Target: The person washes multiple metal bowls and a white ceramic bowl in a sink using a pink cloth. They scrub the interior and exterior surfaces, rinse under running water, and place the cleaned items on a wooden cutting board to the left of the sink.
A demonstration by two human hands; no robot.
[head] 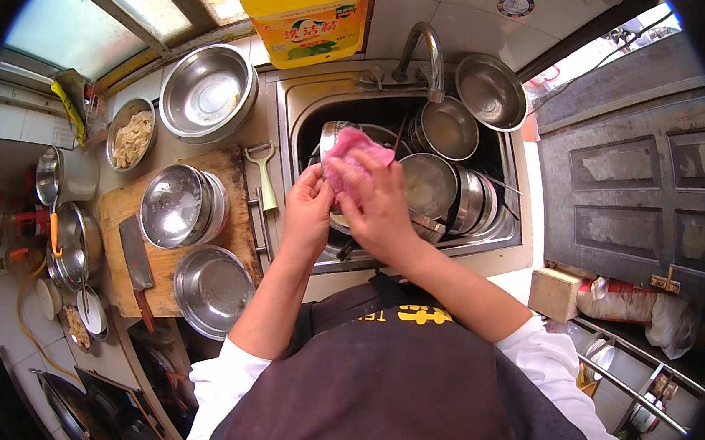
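Over the left part of the stainless steel sink (512,231), my left hand (309,208) grips the edge of a metal bowl (330,135), which is tilted and partly covered. Pressed against that bowl is a pink cloth (355,147), held in my right hand (376,202), whose fingers look slightly blurred. Below and to the right, the sink holds stacked metal bowls (470,200), a bowl of cloudy liquid (428,182) and some chopsticks. The faucet (432,56) curves over the sink's back edge, with another metal bowl (492,91) leaning beside it.
Left of the sink, a wooden cutting board (115,222) bears a cleaver (135,254) and stacked bowls (176,205). A green peeler (265,180) lies between board and sink. Large basins (208,94) and a yellow detergent jug (310,19) stand behind. A dark door (625,177) is at right.
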